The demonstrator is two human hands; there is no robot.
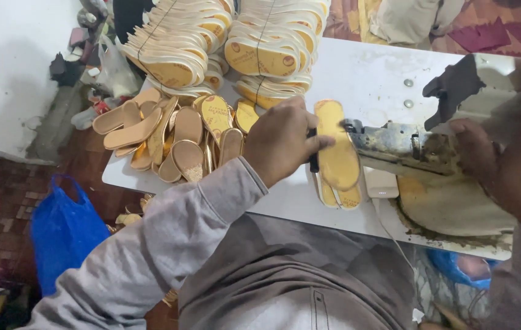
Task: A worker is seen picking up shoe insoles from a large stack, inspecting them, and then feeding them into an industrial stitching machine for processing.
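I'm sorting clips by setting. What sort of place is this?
Likely a small footwear workshop: stacked insoles, a loose pile of soles and a grimy machine on a white table.
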